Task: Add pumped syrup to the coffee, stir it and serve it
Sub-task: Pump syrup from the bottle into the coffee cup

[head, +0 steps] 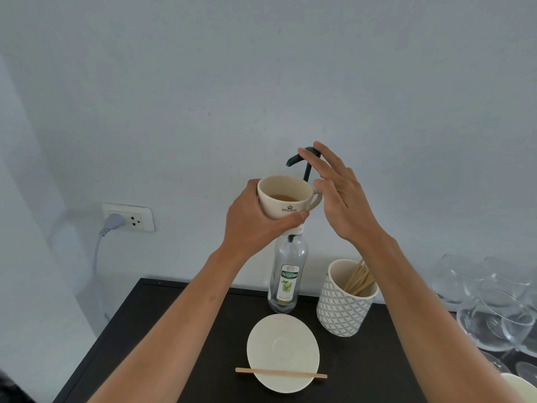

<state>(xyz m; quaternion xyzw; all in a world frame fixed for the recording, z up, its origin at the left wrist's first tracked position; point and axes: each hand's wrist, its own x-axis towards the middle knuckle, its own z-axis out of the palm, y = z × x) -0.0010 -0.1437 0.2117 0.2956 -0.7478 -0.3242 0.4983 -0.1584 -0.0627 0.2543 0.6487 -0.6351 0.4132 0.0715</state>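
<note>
Cream ceramic cup (286, 200), holding brown coffee, is gripped around its body by the left hand (255, 219) and held raised under the dark green pump spout (293, 161) of the clear glass syrup bottle (287, 274). Right hand (340, 196) lies open, fingertips (305, 154) on the pump head, grasping nothing. Step: pumping syrup. Next, judged: a straight downward press with the cup steady beneath; the wooden stir stick (280, 373) waits across the white round saucer (261, 344).
</note>
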